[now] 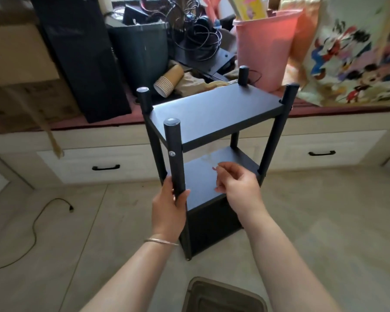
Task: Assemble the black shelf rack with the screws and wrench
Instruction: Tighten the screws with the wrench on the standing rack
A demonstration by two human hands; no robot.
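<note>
Gripping the near front post (pixel 175 158) of the black shelf rack (pixel 212 140) with my left hand (pixel 168 210), fingers and thumb curled round it, I hold the rack upright on the pale floor (pixel 313 221) before a low drawer unit (pixel 302 152). My right hand (pixel 238 184) hovers over the middle shelf (pixel 203 176), fingers loosely curled, and whether it pinches anything I cannot tell. A silver screw head (pixel 172 153) shows on the post, just below the top shelf (pixel 214 109); a stack of paper cups (pixel 168 81) and a pink bucket (pixel 263 50) lie behind.
</note>
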